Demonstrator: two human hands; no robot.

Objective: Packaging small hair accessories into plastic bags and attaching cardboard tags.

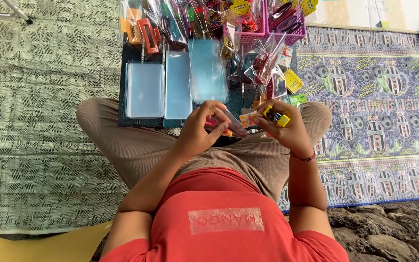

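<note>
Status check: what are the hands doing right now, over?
Left hand pinching clear plastic sleeve. Right hand holding yellow clip. Nothing between them.

A clear plastic bag with a small orange-and-white card sits between the hands. Just beyond them lie three stacks of clear sleeves, and further out, filled clear packets with yellow tags. A green label lies beside the right hand.

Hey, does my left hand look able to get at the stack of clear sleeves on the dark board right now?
Probably yes. The left hand hovers just short of the stack of clear sleeves, with nothing between them, though its fingers pinch a small clear packet it would likely have to drop first.
</note>
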